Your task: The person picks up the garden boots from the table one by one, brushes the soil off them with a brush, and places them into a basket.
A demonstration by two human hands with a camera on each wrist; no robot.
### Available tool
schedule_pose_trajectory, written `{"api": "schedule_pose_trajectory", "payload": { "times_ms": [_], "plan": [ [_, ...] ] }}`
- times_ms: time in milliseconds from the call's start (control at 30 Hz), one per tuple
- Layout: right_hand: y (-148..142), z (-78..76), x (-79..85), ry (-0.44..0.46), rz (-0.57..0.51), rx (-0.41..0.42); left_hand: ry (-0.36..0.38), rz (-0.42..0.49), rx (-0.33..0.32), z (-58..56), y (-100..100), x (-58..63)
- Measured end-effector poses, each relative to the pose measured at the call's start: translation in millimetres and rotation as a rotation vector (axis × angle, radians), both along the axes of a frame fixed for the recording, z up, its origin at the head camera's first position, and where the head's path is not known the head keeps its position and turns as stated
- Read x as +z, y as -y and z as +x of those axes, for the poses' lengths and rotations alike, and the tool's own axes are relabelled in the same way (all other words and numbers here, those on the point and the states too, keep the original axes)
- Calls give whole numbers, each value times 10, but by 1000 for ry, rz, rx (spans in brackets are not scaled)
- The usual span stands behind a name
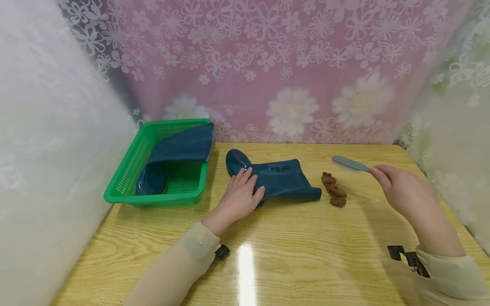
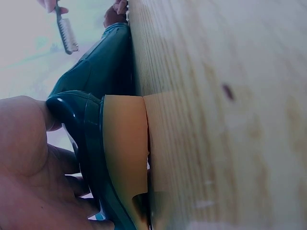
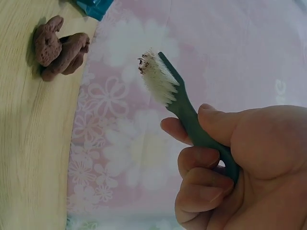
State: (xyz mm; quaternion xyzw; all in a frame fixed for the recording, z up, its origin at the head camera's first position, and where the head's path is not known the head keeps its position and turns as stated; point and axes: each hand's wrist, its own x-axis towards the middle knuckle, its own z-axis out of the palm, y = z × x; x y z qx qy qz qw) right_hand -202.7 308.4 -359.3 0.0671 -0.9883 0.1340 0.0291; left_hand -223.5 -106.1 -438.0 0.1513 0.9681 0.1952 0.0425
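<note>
My left hand [image 1: 242, 191] holds a dark teal rubber boot [image 1: 283, 176] by its foot, as it lies on its side on the table. In the left wrist view the thumb is by the heel, the fingers reach over the foot, and the tan sole [image 2: 125, 143] shows. My right hand [image 1: 411, 193] grips a small brush [image 1: 350, 163] above the table, beyond the boot's open end. White bristles [image 3: 160, 79] in the right wrist view carry brown specks at the tip. A brown clay-like lump [image 1: 334, 190] lies between the boot's shaft and my right hand.
On the left stands a green plastic basket [image 1: 153, 199] with a second dark blue boot [image 1: 180, 146] in it, its shaft leaning over the right rim. Flowered curtains [image 1: 245, 72] enclose the wooden table [image 1: 298, 255] at the back and both sides.
</note>
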Motion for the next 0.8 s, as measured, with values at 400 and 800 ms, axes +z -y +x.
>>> {"api": "schedule_pose_trajectory", "payload": {
  "times_ms": [400,800],
  "plan": [
    [577,-118,-47,10,-75,128,11,0,3,10,-8,30],
    [1261,-208,-183,17,-54,274,14,-9,16,-16,-18,7]
  ]
}}
